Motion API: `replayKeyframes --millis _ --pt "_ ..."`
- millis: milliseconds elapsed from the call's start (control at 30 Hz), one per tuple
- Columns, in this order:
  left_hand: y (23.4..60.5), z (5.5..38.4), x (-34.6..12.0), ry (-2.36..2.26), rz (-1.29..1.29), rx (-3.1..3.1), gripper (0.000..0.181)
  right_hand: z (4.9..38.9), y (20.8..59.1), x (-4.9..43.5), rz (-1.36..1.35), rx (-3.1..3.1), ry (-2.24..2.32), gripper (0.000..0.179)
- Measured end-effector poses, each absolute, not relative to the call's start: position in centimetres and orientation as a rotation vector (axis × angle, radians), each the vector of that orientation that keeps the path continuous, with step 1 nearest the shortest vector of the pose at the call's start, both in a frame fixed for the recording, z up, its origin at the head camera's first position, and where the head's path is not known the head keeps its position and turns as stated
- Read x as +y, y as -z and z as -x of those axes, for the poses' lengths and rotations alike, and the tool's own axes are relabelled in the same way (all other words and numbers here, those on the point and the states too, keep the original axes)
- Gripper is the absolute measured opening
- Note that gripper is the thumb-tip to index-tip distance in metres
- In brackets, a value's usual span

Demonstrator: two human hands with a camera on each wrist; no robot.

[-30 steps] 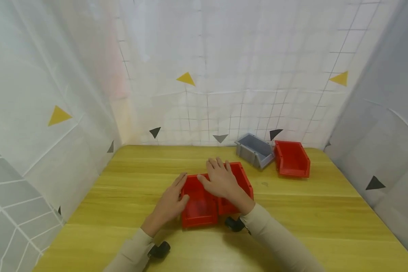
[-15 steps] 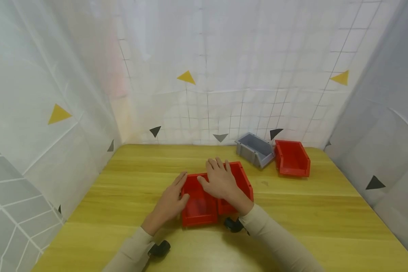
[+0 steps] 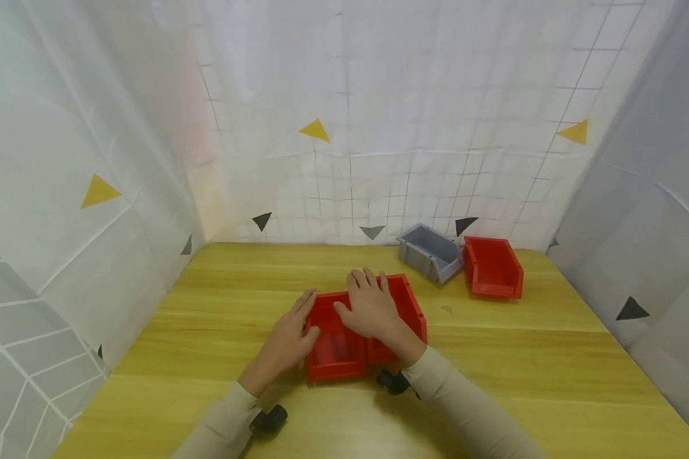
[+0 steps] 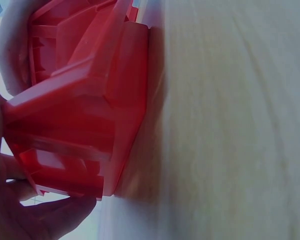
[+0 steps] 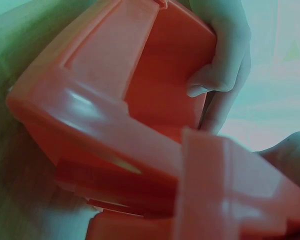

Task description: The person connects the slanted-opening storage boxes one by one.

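Observation:
Two red storage bins stand side by side on the wooden table, their neighbouring walls close together. My left hand (image 3: 285, 340) grips the side wall of the left red bin (image 3: 337, 350), thumb over the rim on the inside and fingers along the outside. My right hand (image 3: 372, 310) lies across the rear of the right red bin (image 3: 406, 298), fingers over its back rim and thumb toward the left bin, holding it where the two meet. In the right wrist view, the left hand's thumb (image 5: 210, 82) shows inside the left bin. My right forearm hides part of the right bin.
Behind and to the right, a grey bin (image 3: 429, 252) stands at an angle beside another red bin (image 3: 495, 271). White sheeting (image 3: 373, 115) with triangle markers encloses the wooden table (image 3: 528, 363) at the back and sides.
My right thumb has shifted very slightly to the right along the bins. The left hand and all the bins stay practically where they were.

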State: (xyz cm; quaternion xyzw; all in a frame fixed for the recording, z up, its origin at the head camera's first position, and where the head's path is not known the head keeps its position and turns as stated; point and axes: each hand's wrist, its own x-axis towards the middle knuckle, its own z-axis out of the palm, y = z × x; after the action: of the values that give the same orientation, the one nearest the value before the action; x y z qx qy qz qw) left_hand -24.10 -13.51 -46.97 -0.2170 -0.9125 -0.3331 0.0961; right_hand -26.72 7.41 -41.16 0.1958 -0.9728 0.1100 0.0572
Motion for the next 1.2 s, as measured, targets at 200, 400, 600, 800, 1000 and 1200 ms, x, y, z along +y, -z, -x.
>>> replayKeyframes --millis 200,400,600,800,1000,1200 --pt "46.82 23.94 -13.46 0.992 0.658 -2.689 0.070 26.74 41.40 7.34 -0.580 -2.955 -0.326 0.075" --pt "46.87 24.06 -13.45 0.994 0.631 -2.703 0.070 26.63 41.38 7.21 -0.575 -2.946 -0.311 0.074" --pt "46.96 24.08 -13.40 0.985 0.638 -2.697 0.070 26.70 41.79 7.30 -0.574 -2.940 -0.315 0.074" --pt "46.78 23.97 -13.35 1.005 0.640 -2.694 0.070 26.68 41.94 7.41 -0.583 -2.937 -0.330 0.074" --pt "46.79 23.91 -13.34 1.008 0.640 -2.698 0.070 26.68 42.01 7.46 -0.586 -2.943 -0.318 0.072" --pt "46.78 23.98 -13.32 1.012 0.633 -2.696 0.069 26.66 41.93 7.43 -0.591 -2.934 -0.335 0.072"
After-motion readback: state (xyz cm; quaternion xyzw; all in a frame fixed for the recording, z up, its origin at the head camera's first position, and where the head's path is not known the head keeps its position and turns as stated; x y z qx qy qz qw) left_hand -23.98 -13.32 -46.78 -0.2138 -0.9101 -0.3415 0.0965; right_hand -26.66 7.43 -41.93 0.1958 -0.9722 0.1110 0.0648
